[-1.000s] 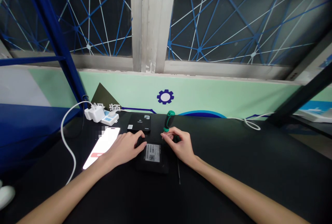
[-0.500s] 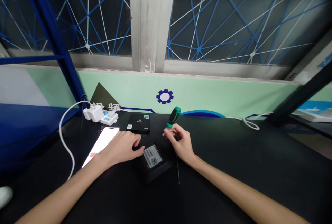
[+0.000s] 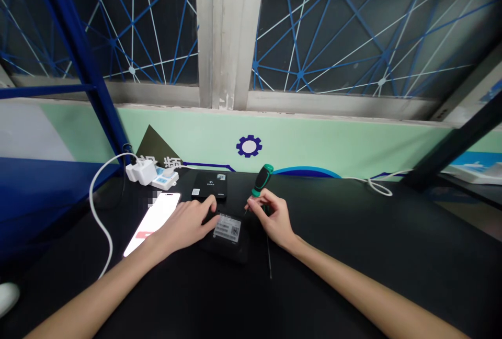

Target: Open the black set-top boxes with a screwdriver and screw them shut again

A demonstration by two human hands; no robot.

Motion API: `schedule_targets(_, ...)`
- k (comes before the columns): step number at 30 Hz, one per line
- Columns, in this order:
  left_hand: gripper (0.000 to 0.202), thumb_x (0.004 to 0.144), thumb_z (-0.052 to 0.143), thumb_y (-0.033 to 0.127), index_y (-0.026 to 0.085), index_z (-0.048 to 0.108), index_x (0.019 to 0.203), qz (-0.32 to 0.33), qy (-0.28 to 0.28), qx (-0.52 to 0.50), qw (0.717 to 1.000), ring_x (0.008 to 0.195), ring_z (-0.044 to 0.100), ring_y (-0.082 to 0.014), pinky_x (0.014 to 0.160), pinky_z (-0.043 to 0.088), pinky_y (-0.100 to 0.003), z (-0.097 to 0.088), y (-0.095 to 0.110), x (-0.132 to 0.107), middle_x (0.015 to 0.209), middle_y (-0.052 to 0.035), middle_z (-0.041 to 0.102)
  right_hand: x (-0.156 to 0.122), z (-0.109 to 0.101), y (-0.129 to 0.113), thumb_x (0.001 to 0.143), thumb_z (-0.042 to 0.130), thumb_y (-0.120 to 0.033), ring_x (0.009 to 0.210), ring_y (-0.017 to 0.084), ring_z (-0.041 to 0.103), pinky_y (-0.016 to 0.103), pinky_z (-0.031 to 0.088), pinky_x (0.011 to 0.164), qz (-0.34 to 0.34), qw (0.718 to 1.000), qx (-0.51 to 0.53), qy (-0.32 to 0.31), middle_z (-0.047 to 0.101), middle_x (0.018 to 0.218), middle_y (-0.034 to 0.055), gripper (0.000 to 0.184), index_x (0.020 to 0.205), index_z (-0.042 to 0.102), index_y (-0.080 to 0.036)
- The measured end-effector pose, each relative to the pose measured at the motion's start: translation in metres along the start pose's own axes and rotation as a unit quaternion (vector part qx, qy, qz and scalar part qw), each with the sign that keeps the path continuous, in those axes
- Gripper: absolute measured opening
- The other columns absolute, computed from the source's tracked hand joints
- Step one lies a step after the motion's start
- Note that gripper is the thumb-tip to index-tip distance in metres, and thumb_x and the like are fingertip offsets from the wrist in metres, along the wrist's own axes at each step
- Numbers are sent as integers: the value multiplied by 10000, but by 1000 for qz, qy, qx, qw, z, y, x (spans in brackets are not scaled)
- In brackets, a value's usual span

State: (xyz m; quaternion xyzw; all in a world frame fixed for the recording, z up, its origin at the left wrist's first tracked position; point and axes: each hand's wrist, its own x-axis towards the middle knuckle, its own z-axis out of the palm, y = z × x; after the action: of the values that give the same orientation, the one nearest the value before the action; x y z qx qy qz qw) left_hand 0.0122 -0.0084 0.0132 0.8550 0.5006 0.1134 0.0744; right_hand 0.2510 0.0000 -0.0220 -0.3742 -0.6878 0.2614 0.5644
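Note:
A flat black device (image 3: 229,242) with a white label lies on the black table (image 3: 353,255) in front of me. My left hand (image 3: 187,222) rests on its left edge, fingers laid over the corner and holding it down. My right hand (image 3: 272,215) is closed around a screwdriver (image 3: 262,180) with a green and black handle. The handle leans up and to the right, and the tip points down at the device's upper right corner.
A second black box (image 3: 210,185) lies behind the device. A lit phone (image 3: 153,221) lies to the left, near a white charger and power strip (image 3: 152,174) with a white cable (image 3: 96,213). A thin dark rod (image 3: 269,258) lies under my right wrist. A blue frame post (image 3: 84,61) stands at left.
The black device has turned back from a tilted angle to lie nearly square under my left hand. The screwdriver has stayed in my right hand, tip near the device's corner.

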Motion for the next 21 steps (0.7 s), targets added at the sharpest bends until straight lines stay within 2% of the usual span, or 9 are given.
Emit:
schedule_targets(2, 364, 993, 391, 430, 273, 513, 1298, 0, -10, -7, 1000, 568, 569, -201, 541, 298, -268, 1, 0, 0, 606, 50, 552, -1, -2, -2, 919, 640, -385, 605, 175, 642, 290, 514, 618, -12, 1000, -3, -12, 714, 695, 42, 236, 774, 621, -200)
schedule_targets(4, 418, 1007, 360, 424, 299, 467, 1391, 4, -19, -5, 1000, 618, 611, -215, 574, 336, -273, 2, 0, 0, 649, 34, 592, -2, -3, -3, 921, 637, -375, 594, 172, 641, 291, 514, 616, -25, 999, -4, -27, 713, 688, 38, 228, 778, 635, -198)
schedule_targets(8, 388, 995, 378, 449, 297, 549, 1308, -6, -26, 7, 1000, 639, 630, -228, 589, 357, -288, 1, -1, 0, 672, 16, 624, -3, -3, -5, 923, 634, -343, 575, 165, 638, 283, 505, 598, -46, 998, -11, -44, 712, 670, 36, 241, 731, 620, -197)
schedule_targets(12, 368, 973, 403, 496, 272, 560, 1220, -17, -14, 21, 1000, 655, 623, -244, 578, 343, -293, 2, -3, 0, 673, 11, 613, -4, -2, -4, 924, 631, -332, 559, 148, 606, 273, 490, 575, -63, 996, -46, -38, 709, 680, 37, 242, 730, 629, -188)
schedule_targets(21, 435, 965, 387, 541, 254, 578, 1230, -30, -15, 29, 999, 734, 643, -270, 639, 403, -326, 4, -4, -1, 748, -27, 644, -3, -1, -4, 913, 647, -271, 541, 134, 581, 256, 467, 563, -70, 996, -34, -40, 700, 674, 27, 206, 727, 615, -189)
